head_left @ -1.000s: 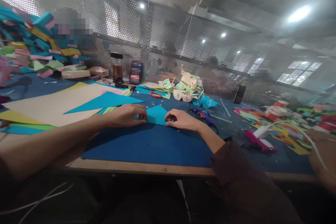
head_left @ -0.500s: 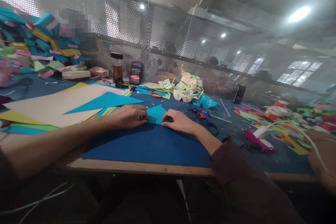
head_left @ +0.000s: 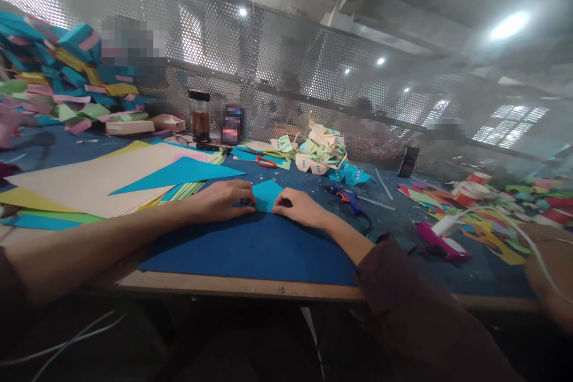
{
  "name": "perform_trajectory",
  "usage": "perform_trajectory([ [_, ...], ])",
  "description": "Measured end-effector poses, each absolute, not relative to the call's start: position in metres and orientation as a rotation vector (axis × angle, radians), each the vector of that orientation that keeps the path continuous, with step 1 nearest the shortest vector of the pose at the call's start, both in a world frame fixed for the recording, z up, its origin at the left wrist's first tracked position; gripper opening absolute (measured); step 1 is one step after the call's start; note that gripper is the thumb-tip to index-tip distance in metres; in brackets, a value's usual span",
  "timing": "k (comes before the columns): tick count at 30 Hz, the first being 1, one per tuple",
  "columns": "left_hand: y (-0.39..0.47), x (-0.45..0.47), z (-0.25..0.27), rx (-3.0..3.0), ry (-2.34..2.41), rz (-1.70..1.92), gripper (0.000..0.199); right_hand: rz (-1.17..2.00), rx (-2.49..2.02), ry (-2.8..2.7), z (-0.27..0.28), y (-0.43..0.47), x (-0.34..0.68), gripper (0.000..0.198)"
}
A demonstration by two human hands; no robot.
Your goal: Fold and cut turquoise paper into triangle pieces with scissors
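A small piece of bright blue paper [head_left: 267, 194] lies on the dark blue table top, its pointed end facing away from me. At its left edge, my left hand [head_left: 228, 198] has its fingers curled down onto the paper. My right hand [head_left: 298, 206] pinches the near right edge between thumb and fingers. The two hands are close together, with the paper showing between them. To the left of my left hand lies a larger blue paper triangle [head_left: 179, 174] on a stack of coloured sheets [head_left: 89, 176].
A glue gun [head_left: 349, 198] lies right of my right hand. Behind are scissors [head_left: 267, 160], dotted paper pieces [head_left: 320, 149], a drink bottle [head_left: 199, 116] and a phone [head_left: 233, 123]. A magenta power strip [head_left: 443, 243] and paper scraps [head_left: 496, 233] lie at right, near another person's arm [head_left: 550, 262].
My hands have come slightly closer together along the near edge of the blue paper. The left moved a little right, the right a little left.
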State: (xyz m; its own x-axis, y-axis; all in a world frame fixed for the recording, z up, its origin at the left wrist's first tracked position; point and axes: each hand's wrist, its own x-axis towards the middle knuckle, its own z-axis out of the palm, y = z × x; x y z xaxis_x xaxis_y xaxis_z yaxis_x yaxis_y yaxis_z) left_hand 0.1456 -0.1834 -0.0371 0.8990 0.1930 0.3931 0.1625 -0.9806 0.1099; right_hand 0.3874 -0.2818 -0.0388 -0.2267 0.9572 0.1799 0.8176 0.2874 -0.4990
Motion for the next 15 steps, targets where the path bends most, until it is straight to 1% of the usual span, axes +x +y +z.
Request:
perform_trajectory([
  [6, -0.1837, 0.1473, -0.0372, 2.994, 0.271, 0.638, 0.021, 0.414, -1.597, -2.106, -0.0403, -0.2809, 0.3867, 0.020],
  [15, -0.1851, 0.1473, -0.0362, 2.972, 0.283, 0.620, 0.024, 0.474, -1.643, -2.075, -0.0398, -0.2793, 0.3853, 0.015],
])
